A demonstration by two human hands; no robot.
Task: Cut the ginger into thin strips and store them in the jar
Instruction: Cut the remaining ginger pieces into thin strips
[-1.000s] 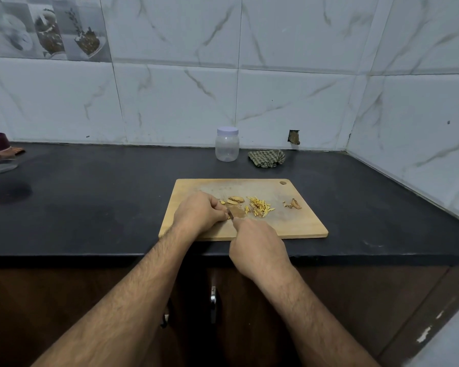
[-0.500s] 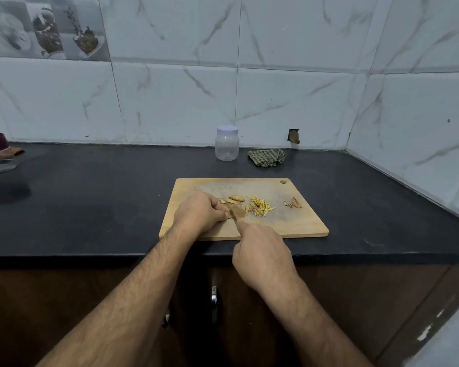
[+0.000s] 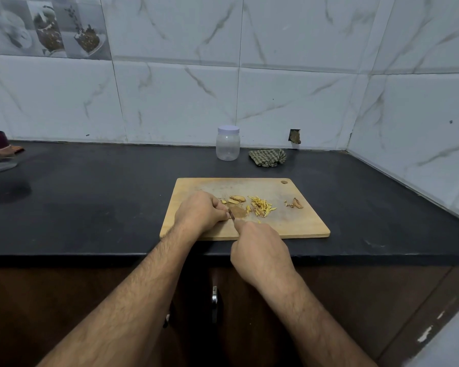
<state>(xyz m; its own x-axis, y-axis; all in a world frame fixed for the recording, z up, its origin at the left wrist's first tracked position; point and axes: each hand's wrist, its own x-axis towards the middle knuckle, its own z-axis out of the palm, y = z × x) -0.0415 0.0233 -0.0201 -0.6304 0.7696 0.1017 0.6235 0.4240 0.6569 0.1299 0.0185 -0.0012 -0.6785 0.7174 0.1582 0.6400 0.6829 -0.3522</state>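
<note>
A: Any label on the clear plastic jar with the white lid (image 3: pixel 228 143)?

B: I read none; it stood capped by the wall. Left hand (image 3: pixel 199 213) curled, pinning ginger I couldn't see on the pale wooden cutting board (image 3: pixel 297 223). Right hand (image 3: pixel 260 250) gripped a small knife (image 3: pixel 231 213); thin yellow ginger strips (image 3: pixel 260 206) lay just beside.

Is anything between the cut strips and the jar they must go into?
Its lid is on the jar. Otherwise the board and counter between the strips and jar look bare.
</note>
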